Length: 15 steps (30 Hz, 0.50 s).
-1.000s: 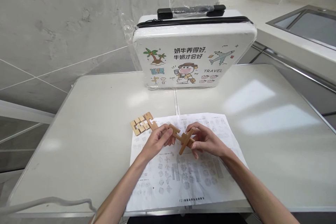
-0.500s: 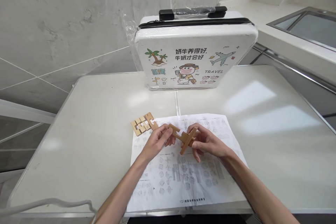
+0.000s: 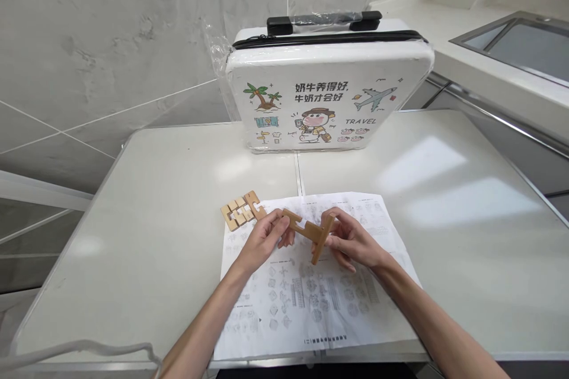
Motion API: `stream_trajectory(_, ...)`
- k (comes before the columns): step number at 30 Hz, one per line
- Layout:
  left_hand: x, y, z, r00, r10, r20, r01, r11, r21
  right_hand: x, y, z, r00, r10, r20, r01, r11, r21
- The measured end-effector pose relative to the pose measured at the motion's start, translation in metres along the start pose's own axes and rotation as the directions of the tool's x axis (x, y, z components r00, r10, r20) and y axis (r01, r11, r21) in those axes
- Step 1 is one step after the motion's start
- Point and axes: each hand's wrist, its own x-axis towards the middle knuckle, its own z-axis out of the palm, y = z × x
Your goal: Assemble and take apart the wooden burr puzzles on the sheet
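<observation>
My left hand (image 3: 267,238) pinches the left end of a notched wooden puzzle piece (image 3: 312,231) between thumb and fingers. At its right end this piece meets a second wooden puzzle piece (image 3: 323,241), which stands crosswise to it and slants down toward me. My right hand (image 3: 353,238) grips the crosswise piece from behind, its lower fingers partly curled. Whether the two pieces are locked together I cannot tell. Just beyond my left hand, several more notched wooden pieces (image 3: 240,211) lie side by side, partly on the paper's corner.
Under my hands lies a creased sheet of printed diagrams (image 3: 306,320) on the white table (image 3: 146,219). A plastic-wrapped white suitcase (image 3: 284,71) stands at the back. A pale cable (image 3: 89,344) runs along the front left edge.
The crosswise piece has turned a little and shifted slightly right and toward me. More of the notched piece's right end shows. My left hand has hardly moved.
</observation>
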Motion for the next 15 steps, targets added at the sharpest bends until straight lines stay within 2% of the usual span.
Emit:
stream_trajectory(5,0.0,0.003,-0.001,0.999,0.015,-0.044,-0.014,1.0,0.022,-0.001,0.001,-0.001,0.999,0.033,0.038,-0.033,0.999,-0.001)
stream_trajectory(8,-0.001,0.004,-0.005,0.99,0.034,-0.137,-0.026,0.998,0.058,-0.002,0.0,-0.003,0.999,0.033,0.04,-0.032,0.999,-0.014)
stream_trajectory(10,-0.001,0.006,-0.009,0.973,0.06,-0.222,-0.023,0.986,0.166,-0.002,-0.002,-0.004,1.0,0.014,-0.015,-0.015,0.998,-0.056)
stream_trajectory(12,0.0,0.01,-0.015,0.949,0.124,-0.291,-0.017,0.939,0.345,0.0,-0.005,-0.003,0.995,0.004,-0.102,-0.016,0.993,-0.119)
stream_trajectory(15,0.005,0.02,-0.024,0.913,0.274,-0.301,-0.013,0.759,0.651,0.004,-0.012,0.002,0.972,0.016,-0.236,-0.071,0.971,-0.227)
